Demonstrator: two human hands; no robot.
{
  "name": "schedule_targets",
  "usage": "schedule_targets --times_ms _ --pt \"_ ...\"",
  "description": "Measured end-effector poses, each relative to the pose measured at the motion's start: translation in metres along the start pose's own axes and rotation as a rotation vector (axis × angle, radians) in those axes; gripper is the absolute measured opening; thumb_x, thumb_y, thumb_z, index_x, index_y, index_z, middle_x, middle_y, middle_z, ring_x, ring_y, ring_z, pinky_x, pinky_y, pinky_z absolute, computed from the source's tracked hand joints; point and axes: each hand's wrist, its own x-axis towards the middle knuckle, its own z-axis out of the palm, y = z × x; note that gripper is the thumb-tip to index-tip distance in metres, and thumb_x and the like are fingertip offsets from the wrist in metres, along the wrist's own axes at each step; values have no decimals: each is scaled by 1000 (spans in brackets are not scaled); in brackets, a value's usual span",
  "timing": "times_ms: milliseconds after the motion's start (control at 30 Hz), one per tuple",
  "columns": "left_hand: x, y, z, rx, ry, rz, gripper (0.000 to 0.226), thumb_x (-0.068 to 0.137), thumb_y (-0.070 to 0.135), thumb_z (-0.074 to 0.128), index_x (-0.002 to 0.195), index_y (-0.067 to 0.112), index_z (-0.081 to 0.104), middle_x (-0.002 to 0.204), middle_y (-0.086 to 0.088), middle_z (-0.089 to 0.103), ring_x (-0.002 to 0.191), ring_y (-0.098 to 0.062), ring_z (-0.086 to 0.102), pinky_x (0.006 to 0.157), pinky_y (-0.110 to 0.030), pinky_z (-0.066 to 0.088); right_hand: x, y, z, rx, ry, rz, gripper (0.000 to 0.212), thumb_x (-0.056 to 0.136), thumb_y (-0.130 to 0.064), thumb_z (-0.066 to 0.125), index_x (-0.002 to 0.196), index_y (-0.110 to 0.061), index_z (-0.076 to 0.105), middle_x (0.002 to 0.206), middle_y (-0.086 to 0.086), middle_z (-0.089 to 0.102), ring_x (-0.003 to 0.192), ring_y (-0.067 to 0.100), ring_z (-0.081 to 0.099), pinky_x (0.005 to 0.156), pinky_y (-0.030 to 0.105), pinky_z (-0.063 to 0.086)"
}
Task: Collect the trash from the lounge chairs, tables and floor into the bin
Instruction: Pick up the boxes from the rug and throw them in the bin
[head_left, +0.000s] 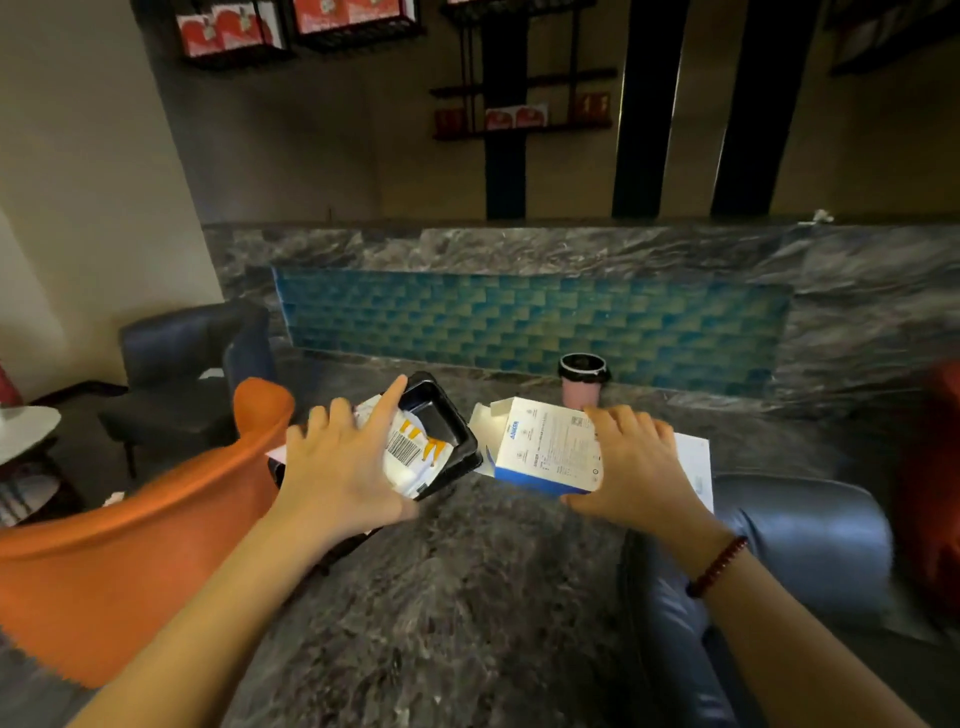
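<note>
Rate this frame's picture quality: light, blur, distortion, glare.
Head view: dim indoor light, with the shelves at the top nearly lost in shadow; wide-angle bending curves the counter edge; the marble table and orange chair smear with motion blur toward the frame edges; there is soft glare on the blue chair; the white box shows a readable logo, but its small print is unreadable.

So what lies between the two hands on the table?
In the head view, the tray, with a crumpled wrapper in it, and the box lie side by side between the left hand and right hand.
</note>
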Motion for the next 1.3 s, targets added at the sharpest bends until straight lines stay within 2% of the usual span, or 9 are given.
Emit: schedule_targets --times_ms 200,367,567,800,1000,1133,1300 --pt "205 -13 42 25 19 48 121 58 61 68 142 38 -15 120 -8 36 114 -28 35 92 -40 31 192 37 50 -31 75 70 89 65 -62 65 134 -17 31 127 3 43 118 23 39 101 35 24" --pt "362 -41 100 27 12 51 121 58 62 68 142 37 -16 121 -9 36 115 -29 35 93 -42 31 336 65 120 -75 6 105 90 68 -62 64 136 -18 25 131 4 40 122 23 36 108 39 20" --pt "583 -34 184 -36 -17 105 121 57 62 68 141 38 -16 126 -11 35 117 -30 33 94 -42 30 507 140 200 -161 -13 239 88 69 -64 60 136 -17 26 131 4 40 120 24 38 104 38 24" --pt "829 61 254 -45 -26 330 119 57 61 67 143 38 -12 124 -10 37 117 -30 36 94 -41 32 663 256 245 -199 26 434 84 64 -58 68 130 -16 36 123 7 45 114 28 42 99 39 28" --pt "1011 169 338 -67 35 530 120 56 62 66 144 37 -11 121 -12 40 112 -31 40 88 -38 33 785 391 304 -268 4 563 86 68 -54 68 134 -16 29 127 7 41 117 27 38 101 39 23" --pt "1145 203 382 -110 22 524 119 56 60 68 144 37 -9 120 -13 39 111 -32 39 88 -39 32 899 472 352 -247 -14 584 88 67 -54 69 134 -15 29 128 8 41 118 28 38 102 40 23" --pt "1301 218 414 -110 17 435 121 55 61 70 144 39 -10 124 -14 38 116 -34 36 92 -42 30 1055 538 413 -183 -2 540 89 63 -55 71 132 -16 31 124 7 43 116 28 39 101 40 26"
